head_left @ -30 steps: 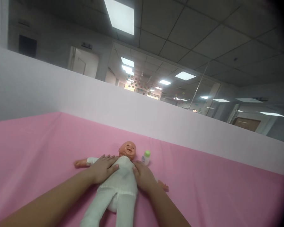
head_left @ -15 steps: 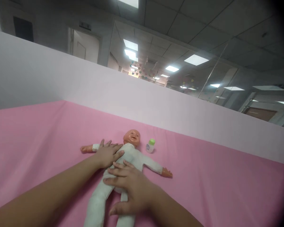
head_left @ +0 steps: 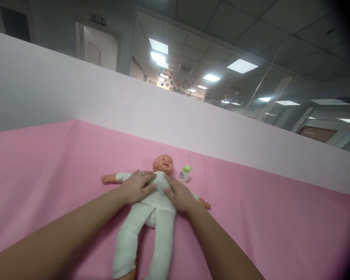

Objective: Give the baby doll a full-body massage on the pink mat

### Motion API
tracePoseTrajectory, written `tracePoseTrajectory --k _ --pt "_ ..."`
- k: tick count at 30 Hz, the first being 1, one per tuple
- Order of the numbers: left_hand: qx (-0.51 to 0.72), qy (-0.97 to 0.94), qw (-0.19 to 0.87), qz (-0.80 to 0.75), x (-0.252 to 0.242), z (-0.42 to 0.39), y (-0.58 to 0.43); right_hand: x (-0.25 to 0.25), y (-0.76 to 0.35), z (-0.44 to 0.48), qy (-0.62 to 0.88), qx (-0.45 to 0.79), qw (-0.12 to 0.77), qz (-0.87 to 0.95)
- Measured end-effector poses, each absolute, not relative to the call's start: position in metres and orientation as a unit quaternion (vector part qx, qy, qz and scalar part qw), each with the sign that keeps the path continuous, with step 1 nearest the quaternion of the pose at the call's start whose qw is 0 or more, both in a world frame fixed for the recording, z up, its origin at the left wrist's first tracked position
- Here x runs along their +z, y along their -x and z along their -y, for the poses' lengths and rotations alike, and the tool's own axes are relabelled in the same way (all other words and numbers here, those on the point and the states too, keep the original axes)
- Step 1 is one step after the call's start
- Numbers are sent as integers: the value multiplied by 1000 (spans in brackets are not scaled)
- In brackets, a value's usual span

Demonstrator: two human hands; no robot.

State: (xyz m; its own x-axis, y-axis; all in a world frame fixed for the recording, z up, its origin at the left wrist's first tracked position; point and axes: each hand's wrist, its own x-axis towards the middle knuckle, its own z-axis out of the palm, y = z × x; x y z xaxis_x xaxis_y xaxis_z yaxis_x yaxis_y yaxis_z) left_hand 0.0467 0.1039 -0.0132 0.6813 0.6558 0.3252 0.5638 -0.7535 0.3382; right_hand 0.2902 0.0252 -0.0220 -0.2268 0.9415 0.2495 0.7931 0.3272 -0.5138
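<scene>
A: Where is the doll (head_left: 156,202)?

B: On its back on the pink sheet (head_left: 265,225), arms spread — that leaves the chest free for both palms.

A: And the grip?

B: Open on both sides. The left hand (head_left: 137,187) and right hand (head_left: 179,196) lie flat on the chest, fingers out, pressing rather than clasping.

A: Anything hidden?

B: The feet run off the bottom edge — and the small bottle (head_left: 185,173) just beside the head has an unreadable label.
</scene>
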Motion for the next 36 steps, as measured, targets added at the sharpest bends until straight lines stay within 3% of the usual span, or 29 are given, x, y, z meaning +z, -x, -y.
tracePoseTrajectory --k 5,8,13,20,26,31,36 --pt "252 -940 219 -68 12 -53 -52 -25 -297 -35 687 97 220 685" --pt "213 -946 244 -12 12 -37 -58 -28 -299 -40 725 66 185 661" --pt "150 -964 170 -137 -3 -59 -61 -28 -297 -40 705 79 188 679" --pt "169 -915 133 -340 -18 -108 -48 -23 -295 -36 668 70 237 702" --pt "194 -894 127 -384 -28 -124 -47 -10 -267 -4 474 46 351 806" --pt "195 -891 131 -389 -30 -126 -49 -1 -231 29 315 131 284 896" --pt "218 -882 149 -391 -27 -124 -49 -5 -243 16 410 130 249 867"
